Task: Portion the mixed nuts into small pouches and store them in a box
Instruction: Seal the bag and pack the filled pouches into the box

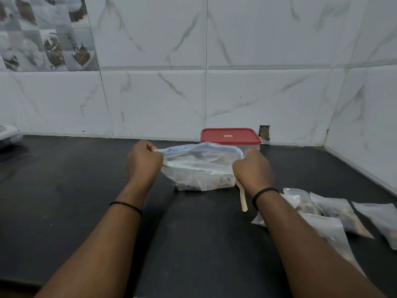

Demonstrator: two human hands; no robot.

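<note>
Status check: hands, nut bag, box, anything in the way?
Left hand and right hand each pinch an end of the big zip bag. Filled pouches lie right. Box lidded, behind bag. Wooden spoon beside right wrist.

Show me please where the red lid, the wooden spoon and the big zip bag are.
red lid (230,136): head view, middle of its top face.
wooden spoon (243,201): head view, on the handle.
big zip bag (199,168): head view, middle of the clear side.
</note>
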